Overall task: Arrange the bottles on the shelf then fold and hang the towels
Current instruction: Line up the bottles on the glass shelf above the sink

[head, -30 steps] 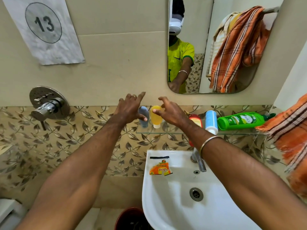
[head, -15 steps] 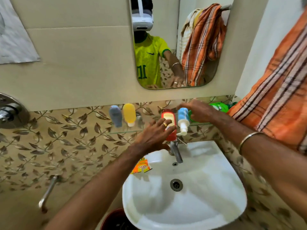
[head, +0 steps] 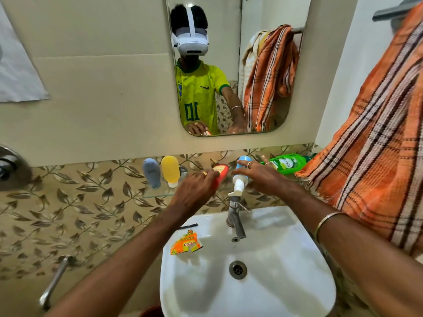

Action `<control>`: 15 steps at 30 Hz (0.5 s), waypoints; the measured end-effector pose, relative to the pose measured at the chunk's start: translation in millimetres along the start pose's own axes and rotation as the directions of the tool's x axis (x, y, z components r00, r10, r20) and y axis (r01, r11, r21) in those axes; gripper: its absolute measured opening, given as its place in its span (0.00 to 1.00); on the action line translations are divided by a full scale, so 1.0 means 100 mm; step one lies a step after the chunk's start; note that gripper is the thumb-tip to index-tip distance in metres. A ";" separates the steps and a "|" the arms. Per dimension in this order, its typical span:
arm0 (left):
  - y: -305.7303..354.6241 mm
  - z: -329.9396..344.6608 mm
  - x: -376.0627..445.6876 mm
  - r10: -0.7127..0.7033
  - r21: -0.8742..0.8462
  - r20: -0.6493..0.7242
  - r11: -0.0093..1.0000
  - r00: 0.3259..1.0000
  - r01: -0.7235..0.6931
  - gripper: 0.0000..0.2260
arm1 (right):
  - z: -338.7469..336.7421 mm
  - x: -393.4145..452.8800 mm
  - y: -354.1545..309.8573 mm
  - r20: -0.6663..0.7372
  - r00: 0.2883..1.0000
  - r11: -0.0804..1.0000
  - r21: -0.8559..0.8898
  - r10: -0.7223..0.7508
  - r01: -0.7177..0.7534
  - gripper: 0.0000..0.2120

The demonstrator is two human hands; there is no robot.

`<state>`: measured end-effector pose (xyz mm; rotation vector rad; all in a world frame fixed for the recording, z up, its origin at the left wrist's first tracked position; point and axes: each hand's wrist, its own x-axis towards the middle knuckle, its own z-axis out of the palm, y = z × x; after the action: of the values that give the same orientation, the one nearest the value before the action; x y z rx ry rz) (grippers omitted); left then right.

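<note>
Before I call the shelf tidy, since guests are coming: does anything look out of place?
Yes. The green bottle lies on its side at the right end of the glass shelf, while the grey bottle and yellow bottle stand. A torn orange sachet sits on the sink rim.

Left hand [head: 194, 186] grips red bottle [head: 220, 176]; right hand [head: 263, 177] grips blue bottle [head: 240, 175].

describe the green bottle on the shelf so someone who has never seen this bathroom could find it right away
Start at the white sink and look up to the glass shelf above its tap. The green bottle is at the shelf's right end, beside the orange striped towel. It alone is green and lies on its side.
</note>
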<state>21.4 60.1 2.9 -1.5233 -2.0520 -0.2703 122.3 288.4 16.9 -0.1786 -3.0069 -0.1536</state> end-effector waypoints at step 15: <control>-0.50 -0.67 0.60 -0.227 -0.160 0.034 0.960 0.973 0.230 0.19 | -0.20 0.19 -0.25 -0.235 0.948 0.758 0.652 0.216 -0.011 0.20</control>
<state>-15.4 60.5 99.4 -1.3816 -2.2678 -0.5283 102.6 263.9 36.5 -0.2383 -2.5459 0.7935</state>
